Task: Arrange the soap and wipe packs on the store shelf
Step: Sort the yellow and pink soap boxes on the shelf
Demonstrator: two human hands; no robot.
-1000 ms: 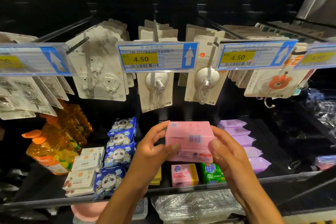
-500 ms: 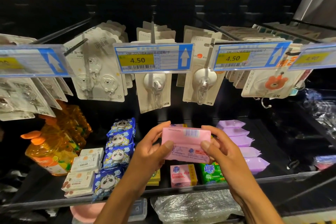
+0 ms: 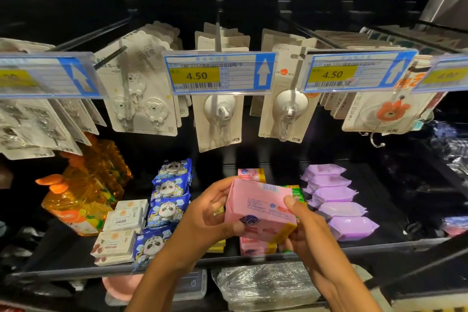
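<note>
Both hands are closed on a pink soap box (image 3: 260, 213), the left hand (image 3: 210, 220) cupping its near end and the right hand (image 3: 304, 230) pinching the other, held tilted above the shelf edge (image 3: 76, 270). Below it more pink soap boxes (image 3: 253, 247) already sit in line. The panda wipe packs (image 3: 169, 200) and purple wipe packs (image 3: 336, 200) look ordered, so this box seems among the last. The price tag (image 3: 217, 73) reads 4.50.

Both hands are on a pink soap pack (image 3: 258, 213), tilted, held just above the shelf (image 3: 63, 270): left hand (image 3: 205, 218) gripping its left side, right hand (image 3: 306, 233) on the right. Purple wipe packs (image 3: 336, 200) sit to the right, panda packs (image 3: 169, 200) to the left.
</note>
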